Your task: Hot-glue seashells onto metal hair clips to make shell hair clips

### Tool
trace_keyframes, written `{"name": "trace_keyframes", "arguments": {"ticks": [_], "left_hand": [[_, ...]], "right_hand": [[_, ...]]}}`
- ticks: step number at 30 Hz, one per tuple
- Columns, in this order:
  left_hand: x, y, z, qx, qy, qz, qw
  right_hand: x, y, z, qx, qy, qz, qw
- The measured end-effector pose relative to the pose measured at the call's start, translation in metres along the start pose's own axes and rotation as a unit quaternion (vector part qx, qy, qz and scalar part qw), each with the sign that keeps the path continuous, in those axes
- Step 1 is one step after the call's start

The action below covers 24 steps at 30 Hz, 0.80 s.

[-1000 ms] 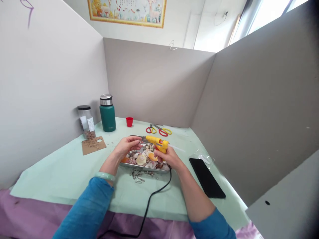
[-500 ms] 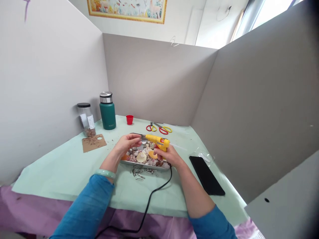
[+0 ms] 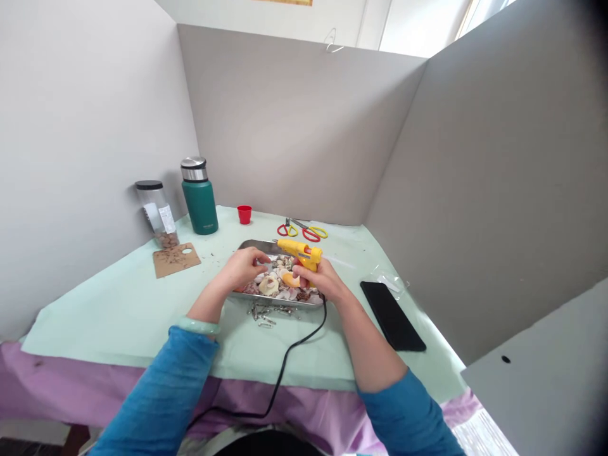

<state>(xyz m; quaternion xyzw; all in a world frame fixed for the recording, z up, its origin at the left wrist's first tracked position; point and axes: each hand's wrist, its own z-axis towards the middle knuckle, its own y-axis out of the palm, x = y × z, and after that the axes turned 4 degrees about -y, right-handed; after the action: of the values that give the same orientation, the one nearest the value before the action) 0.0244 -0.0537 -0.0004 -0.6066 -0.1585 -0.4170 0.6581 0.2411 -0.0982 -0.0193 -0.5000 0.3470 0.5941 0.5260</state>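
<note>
My right hand (image 3: 319,277) is wrapped round the grip of a yellow glue gun (image 3: 299,249), its nozzle pointing left above a metal tray (image 3: 251,244). A black cord (image 3: 285,367) runs down from the gun past the table's front edge. My left hand (image 3: 244,267) is over the tray's left side with the fingers curled in; whatever is between them is too small to make out. Seashells (image 3: 270,285) of several sizes fill the tray, some pale, some orange. Small metal safety pins (image 3: 268,313) lie just in front of it.
A green bottle (image 3: 200,199), a clear jar (image 3: 159,215) and a brown card (image 3: 177,260) stand or lie at the left. Behind the tray are a red cup (image 3: 244,215) and scissors (image 3: 311,233). A black phone (image 3: 393,316) lies right, beside a plastic bag (image 3: 388,278). Grey panels (image 3: 294,126) enclose the table.
My left hand has drawn away from the glue gun's nozzle, which shows fully now, and sits lower over the shells. The right hand keeps hold of the gun. The view has tilted down.
</note>
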Motion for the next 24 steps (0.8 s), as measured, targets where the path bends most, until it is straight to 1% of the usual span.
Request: {"name": "trace_keyframes", "arguments": {"ticks": [1, 3, 4, 6, 7, 9, 11, 12, 14, 16, 20, 22, 24], "left_hand": [[0.007, -0.005, -0.008, 0.005, 0.005, 0.013, 1.0], [0.018, -0.013, -0.027, -0.005, 0.012, 0.03, 0.999], [0.022, -0.015, -0.038, -0.017, 0.015, 0.041, 0.999], [0.026, -0.015, -0.058, -0.072, 0.031, 0.102, 0.992], [0.025, -0.012, -0.066, -0.08, 0.024, 0.147, 0.986], [0.021, -0.001, -0.078, -0.066, 0.009, 0.222, 0.973], [0.014, 0.012, -0.085, -0.048, -0.008, 0.259, 0.965], [0.011, 0.018, -0.086, -0.049, -0.009, 0.268, 0.962], [0.006, 0.026, -0.087, -0.043, -0.014, 0.274, 0.961], [0.003, 0.03, -0.088, -0.041, -0.014, 0.275, 0.961], [0.001, 0.026, -0.092, -0.029, -0.017, 0.253, 0.967], [0.001, 0.023, -0.094, -0.012, -0.017, 0.215, 0.976], [0.003, 0.02, -0.097, -0.005, -0.012, 0.153, 0.988]], "right_hand": [[-0.001, 0.0, 0.0, 0.004, -0.002, -0.001, 1.0], [-0.003, 0.0, -0.001, 0.011, -0.011, -0.002, 1.0], [-0.004, 0.0, -0.001, 0.014, -0.015, -0.002, 1.0], [-0.006, 0.001, -0.001, 0.017, -0.018, 0.001, 1.0], [-0.007, 0.001, -0.001, 0.016, -0.017, 0.002, 1.0], [-0.008, 0.002, -0.002, 0.015, -0.015, 0.002, 1.0], [-0.009, 0.002, -0.002, 0.016, -0.011, -0.002, 1.0], [-0.009, 0.002, -0.002, 0.016, -0.01, -0.003, 1.0], [-0.009, 0.002, -0.002, 0.017, -0.007, -0.004, 1.0], [-0.009, 0.002, -0.002, 0.016, -0.008, -0.003, 1.0], [-0.006, 0.002, -0.001, 0.014, -0.006, -0.002, 1.0], [-0.005, 0.001, -0.001, 0.013, -0.003, 0.004, 1.0], [-0.003, 0.001, 0.0, 0.015, 0.001, 0.008, 1.0]]}}
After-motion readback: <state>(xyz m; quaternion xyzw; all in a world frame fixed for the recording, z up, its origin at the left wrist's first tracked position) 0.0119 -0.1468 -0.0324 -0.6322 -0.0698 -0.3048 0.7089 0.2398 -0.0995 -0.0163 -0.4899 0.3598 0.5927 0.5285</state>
